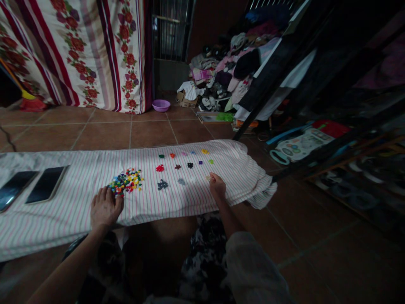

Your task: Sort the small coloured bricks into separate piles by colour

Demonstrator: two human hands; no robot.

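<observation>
A mixed pile of small coloured bead-like pieces [128, 179] lies on a striped cloth [126, 215]. My left hand [105, 207] rests palm down at the pile's near left edge, fingers stretched out. Right of the pile, pieces sit in small groups by colour, among them red [160, 168], black [190, 165], dark grey [162, 184], light grey [181, 181] and yellow [205, 151]. My right hand [218, 186] is pinched closed beside a few cream pieces [208, 177]; whatever lies between its fingertips is too small to make out.
Two phones [46, 185] lie at the cloth's left end. Beyond the cloth are a tiled floor [107, 128], a floral curtain [91, 55], a purple basin [161, 105] and a heap of clothes [221, 76]. A dark metal post [268, 90] rises at the right.
</observation>
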